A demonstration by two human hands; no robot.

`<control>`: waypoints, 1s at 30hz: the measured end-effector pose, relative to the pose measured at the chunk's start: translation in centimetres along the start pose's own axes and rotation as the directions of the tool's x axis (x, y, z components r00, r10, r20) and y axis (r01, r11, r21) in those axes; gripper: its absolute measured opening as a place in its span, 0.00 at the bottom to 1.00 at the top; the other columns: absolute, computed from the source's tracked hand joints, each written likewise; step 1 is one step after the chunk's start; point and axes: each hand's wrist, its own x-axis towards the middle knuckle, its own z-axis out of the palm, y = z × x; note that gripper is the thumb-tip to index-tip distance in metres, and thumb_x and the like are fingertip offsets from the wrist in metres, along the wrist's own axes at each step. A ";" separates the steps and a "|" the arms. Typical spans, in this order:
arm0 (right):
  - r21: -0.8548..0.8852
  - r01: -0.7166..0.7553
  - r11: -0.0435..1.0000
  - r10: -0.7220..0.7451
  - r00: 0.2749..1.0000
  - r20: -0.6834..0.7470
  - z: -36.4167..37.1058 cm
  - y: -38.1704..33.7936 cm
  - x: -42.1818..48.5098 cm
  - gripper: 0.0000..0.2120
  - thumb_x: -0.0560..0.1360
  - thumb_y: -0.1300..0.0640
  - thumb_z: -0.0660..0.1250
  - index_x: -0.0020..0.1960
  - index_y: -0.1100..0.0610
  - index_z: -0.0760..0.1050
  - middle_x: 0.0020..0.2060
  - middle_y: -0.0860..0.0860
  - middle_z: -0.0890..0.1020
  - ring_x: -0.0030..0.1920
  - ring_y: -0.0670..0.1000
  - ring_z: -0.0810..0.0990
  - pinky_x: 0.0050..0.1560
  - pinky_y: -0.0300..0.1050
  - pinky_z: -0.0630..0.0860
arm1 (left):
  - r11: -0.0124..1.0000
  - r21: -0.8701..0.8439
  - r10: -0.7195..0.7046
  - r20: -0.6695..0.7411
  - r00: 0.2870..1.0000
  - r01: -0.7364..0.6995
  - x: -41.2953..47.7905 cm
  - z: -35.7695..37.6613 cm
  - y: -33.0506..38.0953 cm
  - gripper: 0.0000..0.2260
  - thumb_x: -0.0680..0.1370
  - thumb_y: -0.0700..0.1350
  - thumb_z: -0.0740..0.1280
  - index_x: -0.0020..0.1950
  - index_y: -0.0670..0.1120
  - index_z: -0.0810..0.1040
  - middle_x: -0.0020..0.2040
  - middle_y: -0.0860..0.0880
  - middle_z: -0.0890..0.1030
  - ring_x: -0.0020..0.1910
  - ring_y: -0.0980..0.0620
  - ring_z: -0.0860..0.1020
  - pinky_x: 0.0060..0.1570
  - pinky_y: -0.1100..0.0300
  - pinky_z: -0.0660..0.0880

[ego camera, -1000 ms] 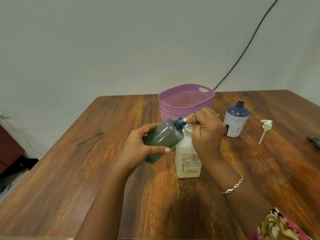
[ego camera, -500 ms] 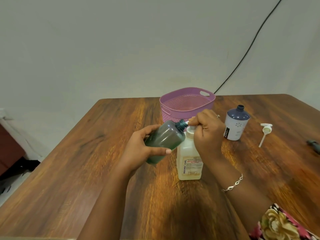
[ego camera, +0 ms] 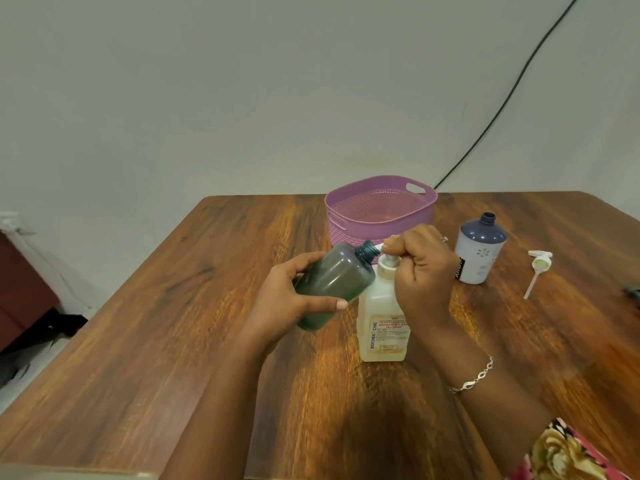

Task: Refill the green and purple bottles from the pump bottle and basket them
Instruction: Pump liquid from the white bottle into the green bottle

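1. Hands first: the left hand (ego camera: pixel 294 299) was wrapped round the green bottle (ego camera: pixel 336 282), thumb on the near side and fingers over the far side. It held the bottle off the tabletop (ego camera: pixel 173 341), tilted so the uncapped neck pointed at the spout of the pump bottle (ego camera: pixel 381 317).
2. The right hand (ego camera: pixel 426 271) was curled into a fist over the pump head. I judged this grip was chosen to drive the plunger straight down while the pump bottle stood on its own base.
3. I read the tilt as deliberate: it put the neck right at the nozzle tip, so anything dispensed would land inside and not on the wood. I could not tell whether neck and nozzle actually touched.
4. The purple bottle (ego camera: pixel 479 251) stood upright and uncapped just right of the right hand, and its loose pump cap (ego camera: pixel 538 266) lay further right. I took it to be waiting its turn.
5. The basket (ego camera: pixel 349 230) sat behind the pump bottle, near both hands, with neither bottle in it yet.
6. Compared with a second ago, both grips matched and the neck was at the spout as before. The pump bottle, purple bottle and cap had not shifted on the tabletop.
7. The whole scene sat a little lower in view, which I put down to the head camera tipping.
8. The fill level behind the tinted wall was too murky for me to compare.
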 end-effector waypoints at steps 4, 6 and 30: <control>0.039 -0.042 0.998 0.040 0.998 0.040 -0.6 -0.3 2.4 0.13 0.66 0.69 0.54 0.30 0.64 0.76 0.27 0.55 0.76 0.31 0.49 0.73 0.33 0.33 0.67 | 1.000 -0.021 0.012 -0.005 1.000 -0.012 0.2 0.0 0.4 0.28 0.57 0.48 0.78 0.54 0.59 0.75 0.52 0.57 0.78 0.49 0.60 0.77 0.45 0.65 0.73; 0.036 -0.054 0.998 0.053 0.998 0.031 -0.2 -0.4 2.8 0.12 0.64 0.73 0.55 0.28 0.63 0.74 0.25 0.56 0.75 0.29 0.51 0.72 0.30 0.37 0.67 | 1.000 -0.015 0.016 -0.003 1.000 -0.016 0.4 -0.1 0.3 0.30 0.56 0.48 0.80 0.55 0.59 0.74 0.53 0.56 0.78 0.50 0.60 0.77 0.46 0.64 0.73; 0.059 -0.014 0.998 0.012 0.999 0.038 -0.5 -0.4 1.9 0.14 0.66 0.67 0.54 0.31 0.65 0.77 0.27 0.55 0.77 0.33 0.47 0.73 0.35 0.29 0.67 | 0.999 -0.036 -0.021 0.000 1.000 0.021 0.6 0.2 -0.6 0.31 0.53 0.53 0.77 0.56 0.59 0.75 0.54 0.55 0.78 0.52 0.56 0.77 0.46 0.61 0.75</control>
